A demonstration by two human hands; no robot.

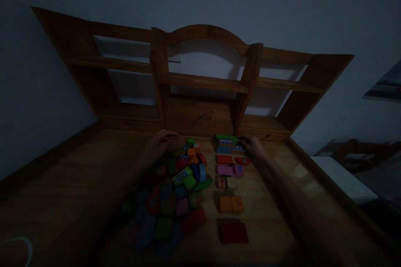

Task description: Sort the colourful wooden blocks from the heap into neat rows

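Observation:
My left hand [159, 142] hovers near the back of the table, left of a green block [190, 142]. Its fingers reach to the right, slightly apart, and nothing shows between them. My right hand [251, 144] is at the right end of the back row, its fingertips on a green block [232, 138]. Blue patterned blocks [224, 149] sit just in front of that green one. Toward me follow a red block [224, 159], a pink block [225, 170], a question-mark block [222, 182], orange blocks [231, 204] and a dark red block [234, 232].
A loose heap of mixed blocks [189, 182] covers the table's middle left. Behind stands a wooden shelf unit [200, 81] against the wall. A white surface [343, 177] and a wooden chair [360, 150] are at the right. The room is dim.

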